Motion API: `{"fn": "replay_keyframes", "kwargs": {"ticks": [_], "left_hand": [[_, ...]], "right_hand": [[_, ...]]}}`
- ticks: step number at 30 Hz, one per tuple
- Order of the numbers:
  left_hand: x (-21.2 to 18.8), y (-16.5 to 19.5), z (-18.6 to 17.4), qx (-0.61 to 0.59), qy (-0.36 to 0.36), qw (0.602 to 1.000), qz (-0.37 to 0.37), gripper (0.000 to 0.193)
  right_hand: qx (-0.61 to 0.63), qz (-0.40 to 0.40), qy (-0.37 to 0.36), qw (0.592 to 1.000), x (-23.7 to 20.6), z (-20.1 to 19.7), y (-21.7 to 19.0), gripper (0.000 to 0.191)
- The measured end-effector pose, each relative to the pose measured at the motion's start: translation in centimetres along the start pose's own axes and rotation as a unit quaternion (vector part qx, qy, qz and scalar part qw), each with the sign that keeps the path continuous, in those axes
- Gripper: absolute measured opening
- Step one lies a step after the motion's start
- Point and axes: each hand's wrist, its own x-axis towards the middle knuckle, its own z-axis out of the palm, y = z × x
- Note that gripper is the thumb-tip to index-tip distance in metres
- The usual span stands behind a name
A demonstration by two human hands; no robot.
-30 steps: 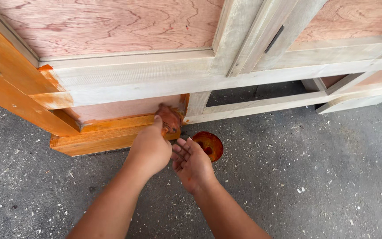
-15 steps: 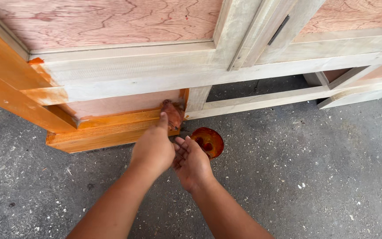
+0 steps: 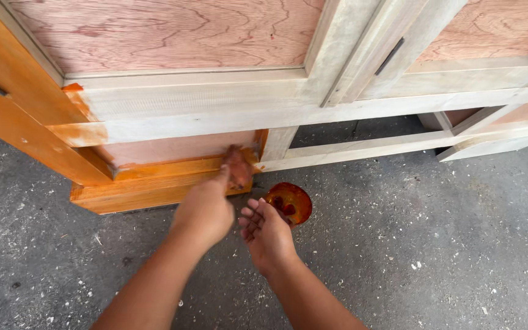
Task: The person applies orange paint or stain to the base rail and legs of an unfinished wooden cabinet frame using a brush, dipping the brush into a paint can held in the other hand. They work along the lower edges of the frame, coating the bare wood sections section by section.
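My left hand (image 3: pixel 205 211) is shut on a stain-soaked reddish-brown rag (image 3: pixel 238 166) and presses it against the right end of the orange-stained bottom rail (image 3: pixel 154 183) of a wooden cabinet. My right hand (image 3: pixel 265 231) hovers just to the right of it, palm up, fingers loosely apart and holding nothing. Its fingertips are next to a small round bowl of orange stain (image 3: pixel 289 202) that sits on the floor.
The cabinet's left post (image 3: pixel 13 116) and bottom rail are stained orange. Its upper rails (image 3: pixel 227 104) and the right-hand frame pieces (image 3: pixel 398 143) are bare pale wood, with pinkish plywood panels (image 3: pixel 154 30). The grey concrete floor (image 3: pixel 435 244) is strewn with sawdust and wood chips.
The rag has shifted only slightly along the end of the bottom rail. My right hand stays beside the bowl.
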Motion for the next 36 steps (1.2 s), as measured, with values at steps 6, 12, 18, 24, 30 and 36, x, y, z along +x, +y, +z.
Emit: {"fn": "replay_keyframes", "kwargs": {"ticks": [6, 12, 18, 24, 30, 36], "left_hand": [[0.2, 1.2, 3.9, -0.417, 0.055, 0.894, -0.154, 0.075], [1.1, 4.8, 5.3, -0.090, 0.051, 0.993, -0.055, 0.052], [0.0, -1.0, -1.6, -0.022, 0.099, 0.993, 0.066, 0.057], [-2.5, 1.1, -3.6, -0.041, 0.048, 0.995, 0.080, 0.037], [-0.4, 6.1, 0.1, 0.175, -0.021, 0.954, 0.242, 0.010], [1.6, 7.4, 4.3, 0.273, -0.068, 0.919, 0.276, 0.004]], "right_hand": [[0.019, 0.016, -0.020, 0.999, -0.4, 0.4, 1.3, 0.031], [0.046, 0.032, -0.029, 0.998, 0.1, -1.7, 1.9, 0.025], [-0.020, 0.013, 0.061, 0.998, 3.5, -4.5, 4.9, 0.021], [-0.311, -0.183, 0.329, 0.873, 4.6, -8.5, 4.9, 0.100], [-0.445, -0.387, 0.226, 0.776, 4.8, -10.1, 1.2, 0.134], [-0.407, -0.370, 0.144, 0.823, 3.9, -7.9, 0.0, 0.126]]}}
